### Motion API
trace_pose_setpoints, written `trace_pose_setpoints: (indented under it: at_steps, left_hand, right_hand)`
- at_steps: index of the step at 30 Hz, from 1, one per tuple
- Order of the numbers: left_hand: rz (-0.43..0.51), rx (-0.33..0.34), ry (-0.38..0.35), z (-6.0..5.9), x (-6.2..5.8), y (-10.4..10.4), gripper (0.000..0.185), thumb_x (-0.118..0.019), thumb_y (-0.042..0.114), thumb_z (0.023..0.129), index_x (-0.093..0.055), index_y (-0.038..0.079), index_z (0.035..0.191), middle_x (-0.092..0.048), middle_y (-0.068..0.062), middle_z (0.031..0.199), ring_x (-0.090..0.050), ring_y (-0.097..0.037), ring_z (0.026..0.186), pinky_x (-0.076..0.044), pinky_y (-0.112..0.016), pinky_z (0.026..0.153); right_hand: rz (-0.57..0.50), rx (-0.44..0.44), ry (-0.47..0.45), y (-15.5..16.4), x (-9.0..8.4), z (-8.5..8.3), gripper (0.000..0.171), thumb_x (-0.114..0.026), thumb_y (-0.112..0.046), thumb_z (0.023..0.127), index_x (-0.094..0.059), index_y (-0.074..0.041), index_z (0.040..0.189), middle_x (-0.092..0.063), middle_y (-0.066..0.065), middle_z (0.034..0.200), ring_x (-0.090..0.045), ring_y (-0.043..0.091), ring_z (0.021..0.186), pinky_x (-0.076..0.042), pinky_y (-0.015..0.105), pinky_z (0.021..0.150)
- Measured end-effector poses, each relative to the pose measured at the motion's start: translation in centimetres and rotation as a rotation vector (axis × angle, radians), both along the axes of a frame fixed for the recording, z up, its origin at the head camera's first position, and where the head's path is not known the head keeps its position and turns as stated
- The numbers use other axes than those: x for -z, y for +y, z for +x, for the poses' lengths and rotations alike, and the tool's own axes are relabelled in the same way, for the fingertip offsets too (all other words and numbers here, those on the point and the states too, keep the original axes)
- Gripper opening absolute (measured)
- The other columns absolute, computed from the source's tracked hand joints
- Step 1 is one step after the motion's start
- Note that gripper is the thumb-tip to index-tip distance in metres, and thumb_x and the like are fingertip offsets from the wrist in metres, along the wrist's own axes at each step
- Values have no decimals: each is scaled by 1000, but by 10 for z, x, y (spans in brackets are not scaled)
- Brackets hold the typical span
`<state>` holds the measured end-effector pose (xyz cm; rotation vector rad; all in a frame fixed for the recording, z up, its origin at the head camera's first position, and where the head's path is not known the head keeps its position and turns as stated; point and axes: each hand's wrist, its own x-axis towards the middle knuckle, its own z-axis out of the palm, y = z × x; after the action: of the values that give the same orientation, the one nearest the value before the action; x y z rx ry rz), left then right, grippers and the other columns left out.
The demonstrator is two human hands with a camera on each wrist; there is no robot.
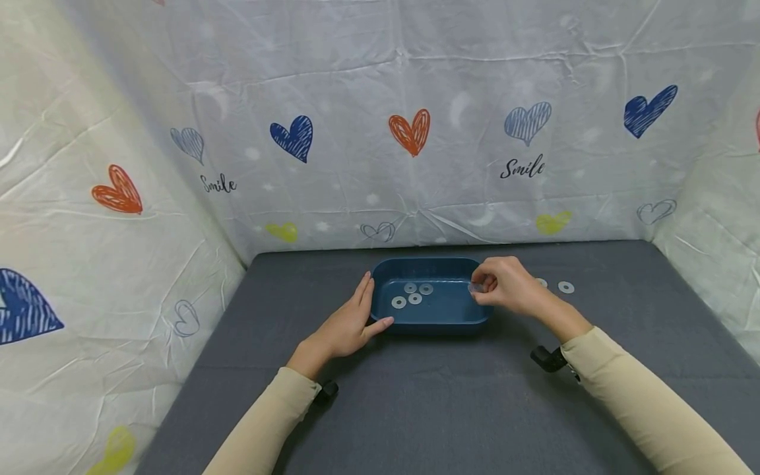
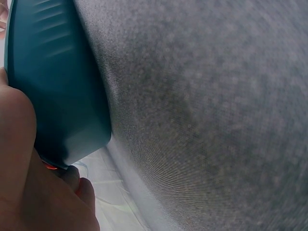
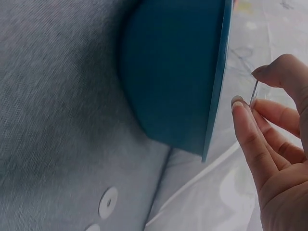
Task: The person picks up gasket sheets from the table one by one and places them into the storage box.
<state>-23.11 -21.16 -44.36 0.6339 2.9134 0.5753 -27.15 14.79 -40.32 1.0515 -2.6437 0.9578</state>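
Observation:
A blue rectangular tray (image 1: 430, 324) sits on the table, with several flat washers (image 1: 399, 302) lying in its left half. My left hand (image 1: 347, 323) rests against the tray's left end. Its fingers lie straight along that side and its thumb reaches over the near rim. Above the tray's right end, my right hand (image 1: 512, 287) pinches one more washer (image 3: 254, 91) between thumb and fingertips. The right wrist view shows that washer edge-on, outside the tray wall (image 3: 173, 72) from there.
To the right of the tray, a loose washer (image 1: 566, 287) lies on the dark grey table (image 1: 415, 409). Another washer (image 1: 541, 282) beside it is partly hidden by my right hand. White cloth (image 1: 356, 79) printed with hearts stands behind the table and at both sides.

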Motion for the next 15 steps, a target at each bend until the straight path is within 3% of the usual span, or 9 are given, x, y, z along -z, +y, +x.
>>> trace_pose_setpoints:
  at_steps: [15]
  left_hand:
    - [-4, 3, -4, -1, -1, -1, 101, -44, 67, 101, -3, -1, 163, 7, -15, 172, -14, -33, 156, -25, -50, 122]
  right_hand:
    - [-13, -94, 9, -40, 9, -8, 11, -79, -7, 86, -77, -3, 96, -69, 6, 88, -65, 12, 72, -56, 29, 66]
